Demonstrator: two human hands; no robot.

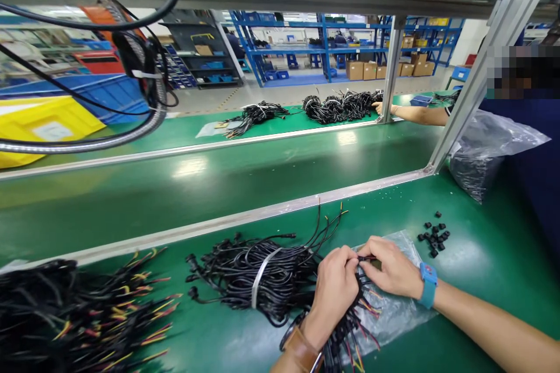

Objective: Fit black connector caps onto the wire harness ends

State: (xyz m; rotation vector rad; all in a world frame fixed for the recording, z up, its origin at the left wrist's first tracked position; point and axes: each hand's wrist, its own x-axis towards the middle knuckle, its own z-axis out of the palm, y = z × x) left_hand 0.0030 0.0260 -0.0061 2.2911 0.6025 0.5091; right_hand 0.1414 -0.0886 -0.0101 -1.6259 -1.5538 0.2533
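My left hand, with a brown watch strap at the wrist, is closed in a pinch on a thin black cable. My right hand, wearing a blue-green wristband, pinches the same cable near its end, where a bit of red wire shows. The two hands' fingertips almost meet. Beneath them loose black cables with stripped red and yellow wire ends lie on a clear plastic bag. Left of my hands rests a bundle of black cables, bound by a white tie.
Another pile of black cables fills the near left. Several small black plastic parts lie right of my hands. A metal post rises near a plastic bag. Across the belt, a co-worker's hand touches cable bundles.
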